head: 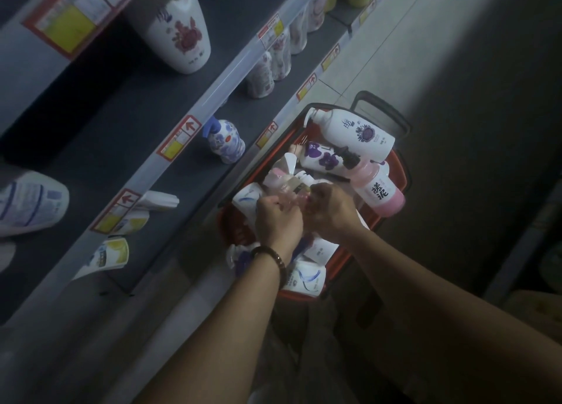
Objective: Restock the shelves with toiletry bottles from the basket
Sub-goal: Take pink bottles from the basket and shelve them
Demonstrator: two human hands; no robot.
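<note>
A red basket (398, 172) full of toiletry bottles stands on the floor beside the shelves. Both hands are down in its middle. My left hand (278, 219) and my right hand (330, 210) are closed together around a small clear bottle with pinkish contents (299, 192), largely hidden by my fingers. A large white bottle with a purple flower (355, 133) lies across the basket's far end. A pink bottle (381, 190) rests at its right side. A white bottle with a blue swirl (305, 277) lies at the near end.
Grey shelves (170, 166) run diagonally on the left with red price tags on their edges. On them stand a white floral bottle (178, 29), a blue-patterned pump bottle (226, 140), yellow-and-white bottles (111, 253) and a row of pink pouches (273, 60). Tiled floor lies to the right.
</note>
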